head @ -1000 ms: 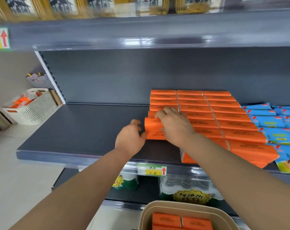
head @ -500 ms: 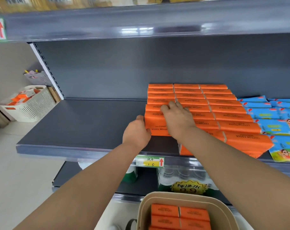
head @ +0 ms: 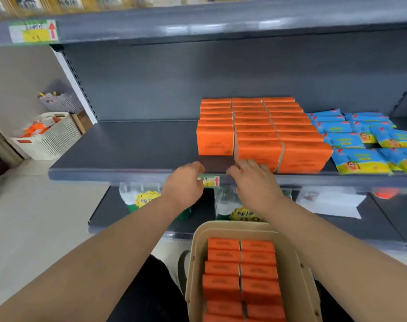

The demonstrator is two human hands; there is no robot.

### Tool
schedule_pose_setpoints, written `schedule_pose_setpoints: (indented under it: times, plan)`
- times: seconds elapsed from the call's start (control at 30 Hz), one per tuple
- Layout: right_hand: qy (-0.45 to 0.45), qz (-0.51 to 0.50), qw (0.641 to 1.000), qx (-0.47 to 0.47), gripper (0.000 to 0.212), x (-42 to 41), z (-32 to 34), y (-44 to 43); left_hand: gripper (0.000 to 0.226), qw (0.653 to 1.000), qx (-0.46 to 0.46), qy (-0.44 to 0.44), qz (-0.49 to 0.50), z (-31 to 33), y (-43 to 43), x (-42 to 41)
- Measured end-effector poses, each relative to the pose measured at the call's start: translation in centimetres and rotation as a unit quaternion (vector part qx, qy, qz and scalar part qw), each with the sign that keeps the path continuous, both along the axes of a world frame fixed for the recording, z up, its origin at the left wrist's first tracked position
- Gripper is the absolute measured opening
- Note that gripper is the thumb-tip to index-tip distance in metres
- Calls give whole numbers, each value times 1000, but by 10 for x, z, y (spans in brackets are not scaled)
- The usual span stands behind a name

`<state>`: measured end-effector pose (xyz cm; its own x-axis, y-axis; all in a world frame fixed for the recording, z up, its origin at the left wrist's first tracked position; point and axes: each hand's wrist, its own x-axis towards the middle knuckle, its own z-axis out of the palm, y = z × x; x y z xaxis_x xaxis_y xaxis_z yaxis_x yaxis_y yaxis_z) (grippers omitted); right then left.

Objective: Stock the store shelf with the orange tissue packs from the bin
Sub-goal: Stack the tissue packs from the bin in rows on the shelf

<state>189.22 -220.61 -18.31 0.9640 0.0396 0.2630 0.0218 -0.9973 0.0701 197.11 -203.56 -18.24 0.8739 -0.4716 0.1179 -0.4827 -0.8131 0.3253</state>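
Orange tissue packs (head: 256, 126) stand in three rows on the grey shelf (head: 132, 147), the left row's front pack (head: 215, 140) set back from the shelf edge. My left hand (head: 185, 182) and my right hand (head: 253, 180) hover at the shelf's front edge, a little apart, both holding nothing with fingers loosely curled. Below them the beige bin (head: 198, 263) holds two rows of several orange packs (head: 242, 275).
Blue tissue packets (head: 360, 138) lie right of the orange rows. The shelf's left half is bare. A white basket (head: 49, 138) with orange items sits on the floor at left. A lower shelf (head: 109, 212) carries bottles and a white pack. Another shelf (head: 198, 26) hangs overhead.
Both hands let go of the front left pack and pulled back from it to the shelf edge. The camera tilted down, showing more of the bin.
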Motion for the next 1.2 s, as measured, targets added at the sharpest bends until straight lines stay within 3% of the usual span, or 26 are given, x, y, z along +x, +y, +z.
schedule_pose_setpoints:
  times: [0.23, 0.43, 0.57, 0.87, 1.2]
  plan:
    - [146, -46, 987, 47, 44, -100, -91, -1, 22, 988, 93, 81, -96, -84, 14, -85]
    - [298, -119, 941, 111, 44, -173, -175, -9, 26, 935, 277, 112, -192, -134, 3, -132]
    - [296, -121, 935, 152, 43, -172, -199, -3, 24, 885, 376, 127, -242, -160, -1, -137]
    - [279, -131, 940, 144, 45, -142, -224, -4, 22, 892, 367, 190, -183, -192, -20, -124]
    - [314, -160, 930, 105, 31, -143, -245, -2, 18, 902, 360, 184, -148, -207, -22, -119]
